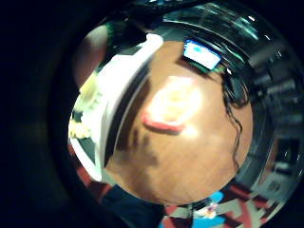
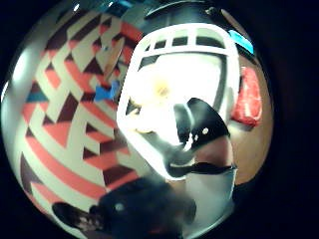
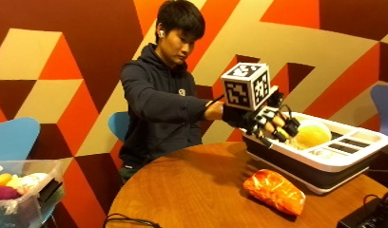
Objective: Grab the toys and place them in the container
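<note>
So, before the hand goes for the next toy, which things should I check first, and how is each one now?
1. The gloved right hand holds nothing: ok, its fingers hang loosely curled over the container's edge.
2. A yellow-green ball is already inside the white container: ok.
3. The orange toy is not yet in the container: not ok, it lies on the table beside it.
4. The way from hand to orange toy is free: ok, only bare wood between them.
5. Room left in the container: cannot tell.
6. The container stands fully on the table: cannot tell.

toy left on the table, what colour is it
Orange, a crinkly orange toy lying on the table beside the container; clearest in the outside view.
</note>
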